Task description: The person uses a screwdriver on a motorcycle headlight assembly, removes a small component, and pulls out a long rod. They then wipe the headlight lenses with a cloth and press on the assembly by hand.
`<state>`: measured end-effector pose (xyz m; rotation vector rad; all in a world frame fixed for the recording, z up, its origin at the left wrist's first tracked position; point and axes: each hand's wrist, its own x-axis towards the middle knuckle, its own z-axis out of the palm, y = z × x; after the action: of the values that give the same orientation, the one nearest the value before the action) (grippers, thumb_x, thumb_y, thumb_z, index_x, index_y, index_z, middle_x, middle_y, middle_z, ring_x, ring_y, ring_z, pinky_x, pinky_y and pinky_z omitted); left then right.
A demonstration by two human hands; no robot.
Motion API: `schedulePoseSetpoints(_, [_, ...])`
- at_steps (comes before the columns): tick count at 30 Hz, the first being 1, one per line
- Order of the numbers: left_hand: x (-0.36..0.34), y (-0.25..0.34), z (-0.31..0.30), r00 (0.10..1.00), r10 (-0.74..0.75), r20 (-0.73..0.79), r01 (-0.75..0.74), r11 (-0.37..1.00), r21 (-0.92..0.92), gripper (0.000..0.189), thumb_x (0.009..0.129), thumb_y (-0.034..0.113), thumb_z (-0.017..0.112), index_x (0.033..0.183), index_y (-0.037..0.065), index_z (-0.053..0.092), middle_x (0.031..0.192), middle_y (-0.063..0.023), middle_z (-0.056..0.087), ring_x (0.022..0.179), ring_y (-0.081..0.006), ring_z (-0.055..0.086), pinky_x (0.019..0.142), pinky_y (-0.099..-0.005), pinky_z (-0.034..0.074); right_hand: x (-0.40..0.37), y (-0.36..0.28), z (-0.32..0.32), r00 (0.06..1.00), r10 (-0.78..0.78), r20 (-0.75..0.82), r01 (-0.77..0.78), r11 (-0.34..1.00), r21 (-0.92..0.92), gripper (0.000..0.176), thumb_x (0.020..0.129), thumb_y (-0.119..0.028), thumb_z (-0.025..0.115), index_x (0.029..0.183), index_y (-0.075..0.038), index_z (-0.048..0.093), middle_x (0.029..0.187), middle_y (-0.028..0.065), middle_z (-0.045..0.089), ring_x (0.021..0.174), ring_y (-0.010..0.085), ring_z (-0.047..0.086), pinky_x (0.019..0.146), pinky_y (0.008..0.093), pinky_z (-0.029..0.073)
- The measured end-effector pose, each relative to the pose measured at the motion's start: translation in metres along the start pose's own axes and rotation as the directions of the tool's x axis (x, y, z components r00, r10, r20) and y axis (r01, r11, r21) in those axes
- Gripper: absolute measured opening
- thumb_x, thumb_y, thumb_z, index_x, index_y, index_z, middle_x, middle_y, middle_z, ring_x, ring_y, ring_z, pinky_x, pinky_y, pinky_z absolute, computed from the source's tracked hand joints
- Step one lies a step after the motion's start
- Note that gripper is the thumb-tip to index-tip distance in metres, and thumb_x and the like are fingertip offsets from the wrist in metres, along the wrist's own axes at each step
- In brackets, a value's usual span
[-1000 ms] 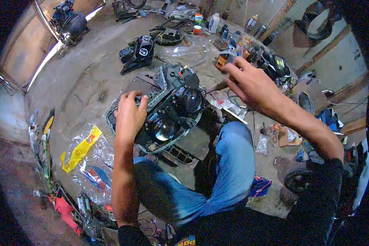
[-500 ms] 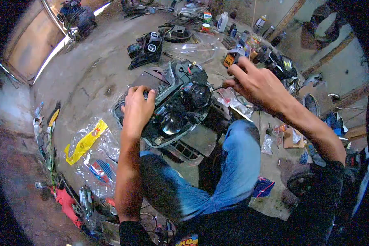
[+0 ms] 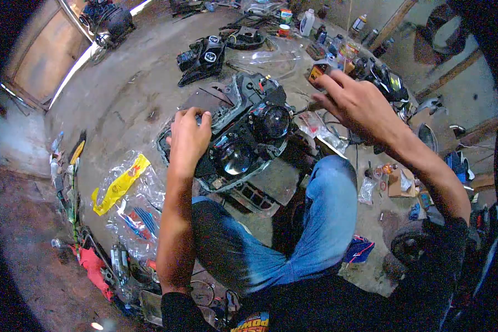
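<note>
A motorcycle headlight housing (image 3: 227, 130) sits in front of my knees, its two round projector lenses facing up. My left hand (image 3: 189, 133) is closed over the housing's left rim, fingers curled past the edge. One glassy projector lens (image 3: 235, 157) lies just right of that wrist, the second projector lens (image 3: 274, 121) farther up and right. On the right side, my right hand (image 3: 355, 105) is closed around a screwdriver (image 3: 304, 112); its handle is hidden by the fingers, and its thin dark shaft points at the housing's right side, beside the upper lens.
A black plastic part (image 3: 205, 60) lies beyond the housing. Clear plastic bags with a yellow strip (image 3: 119, 185) are on the floor at left. Bottles and cans, including a white bottle (image 3: 307, 23), stand at the back right. A small cardboard box (image 3: 401, 183) sits right of my knee.
The view has shifted slightly, so the scene sits a little differently. My left hand stays on the rim. My right hand keeps the screwdriver at the housing's side, its fingers slightly changed in pose.
</note>
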<state>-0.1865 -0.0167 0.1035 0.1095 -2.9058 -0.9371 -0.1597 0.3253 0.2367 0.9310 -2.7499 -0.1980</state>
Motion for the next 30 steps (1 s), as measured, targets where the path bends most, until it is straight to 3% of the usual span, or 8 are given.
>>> schedulePoseSetpoints(5, [-0.001, 0.001, 0.001, 1.0, -0.022, 0.005, 0.022, 1.0, 0.003, 0.037, 0.1, 0.039, 0.059, 0.12, 0.01, 0.072, 0.133, -0.0197, 0.062, 0.127, -0.0426, 0.057, 0.102, -0.0627, 0.043, 0.008, -0.001, -0.005, 0.977, -0.084, -0.197, 0.117, 0.98, 0.162, 0.031, 0.102, -0.03, 0.063, 0.117, -0.005, 0.054, 0.098, 0.0189, 0.063, 0.074, 0.0401, 0.069, 0.061, 0.0468, 0.059])
schedulePoseSetpoints(7, [0.0, 0.001, 0.001, 1.0, -0.016, 0.006, 0.016, 1.0, 0.005, 0.037, 0.101, 0.039, 0.059, 0.12, 0.01, 0.072, 0.133, -0.0199, 0.062, 0.128, -0.0426, 0.057, 0.102, -0.0628, 0.043, 0.005, 0.004, -0.002, 0.999, -0.028, 0.022, 0.028, 0.999, 0.016, 0.03, 0.102, -0.027, 0.062, 0.12, -0.005, 0.054, 0.099, 0.0202, 0.063, 0.076, 0.041, 0.069, 0.063, 0.0485, 0.059])
schedulePoseSetpoints(13, [0.0, 0.001, 0.0, 1.0, -0.018, 0.009, 0.018, 1.0, 0.023, 0.037, 0.1, 0.039, 0.059, 0.12, 0.01, 0.072, 0.133, -0.0211, 0.062, 0.126, -0.0434, 0.058, 0.102, -0.0618, 0.044, 0.0, 0.001, -0.004, 0.991, -0.111, -0.077, 0.12, 0.984, 0.129, 0.03, 0.102, -0.025, 0.061, 0.123, -0.006, 0.053, 0.097, 0.0202, 0.063, 0.075, 0.0427, 0.069, 0.064, 0.0501, 0.058])
schedulePoseSetpoints(16, [0.001, 0.002, 0.001, 1.0, -0.013, 0.013, 0.013, 1.0, 0.022, 0.038, 0.1, 0.038, 0.06, 0.12, 0.01, 0.072, 0.133, -0.0216, 0.062, 0.126, -0.0437, 0.058, 0.103, -0.0605, 0.044, 0.001, -0.007, -0.004, 0.984, 0.131, 0.119, -0.128, 0.991, -0.033, 0.029, 0.101, -0.026, 0.062, 0.119, -0.005, 0.053, 0.1, 0.0208, 0.061, 0.077, 0.0427, 0.068, 0.065, 0.0506, 0.057])
schedulePoseSetpoints(20, [0.001, -0.001, 0.001, 1.0, -0.004, 0.012, 0.003, 1.0, 0.018, 0.038, 0.099, 0.038, 0.06, 0.121, 0.01, 0.072, 0.134, -0.0221, 0.062, 0.127, -0.0436, 0.058, 0.103, -0.0592, 0.044, 0.003, -0.004, -0.009, 0.998, -0.026, -0.048, 0.034, 0.984, 0.177, 0.027, 0.1, -0.026, 0.064, 0.111, -0.003, 0.054, 0.108, 0.0207, 0.058, 0.084, 0.0408, 0.069, 0.07, 0.0495, 0.057])
schedulePoseSetpoints(22, [0.001, -0.001, 0.001, 1.0, 0.0, 0.017, 0.0, 1.0, 0.011, 0.038, 0.099, 0.038, 0.06, 0.12, 0.01, 0.072, 0.134, -0.0223, 0.061, 0.127, -0.0436, 0.058, 0.103, -0.0592, 0.044, 0.001, -0.006, -0.005, 0.991, 0.101, 0.092, -0.106, 0.993, 0.055, 0.025, 0.097, -0.022, 0.066, 0.108, -0.003, 0.055, 0.111, 0.0202, 0.057, 0.087, 0.04, 0.068, 0.073, 0.0491, 0.058])
schedulePoseSetpoints(29, [-0.002, 0.003, -0.004, 0.999, -0.028, 0.027, 0.029, 0.999, -0.031, 0.04, 0.099, 0.041, 0.06, 0.122, 0.011, 0.073, 0.136, -0.0222, 0.061, 0.129, -0.0431, 0.057, 0.105, -0.0615, 0.043, 0.001, 0.012, -0.007, 0.962, -0.27, -0.047, 0.272, 0.961, 0.056, 0.024, 0.096, -0.022, 0.069, 0.108, -0.003, 0.058, 0.106, 0.0165, 0.058, 0.083, 0.0379, 0.064, 0.073, 0.0452, 0.056])
schedulePoseSetpoints(30, [0.0, -0.001, -0.004, 0.999, -0.033, 0.024, 0.034, 0.999, -0.042, 0.041, 0.099, 0.041, 0.059, 0.123, 0.011, 0.073, 0.137, -0.0222, 0.06, 0.129, -0.0431, 0.057, 0.106, -0.0619, 0.043, 0.001, 0.011, -0.009, 0.974, -0.216, 0.072, 0.214, 0.976, 0.042, 0.024, 0.095, -0.021, 0.069, 0.107, -0.004, 0.059, 0.105, 0.0157, 0.058, 0.085, 0.0373, 0.064, 0.073, 0.0452, 0.056])
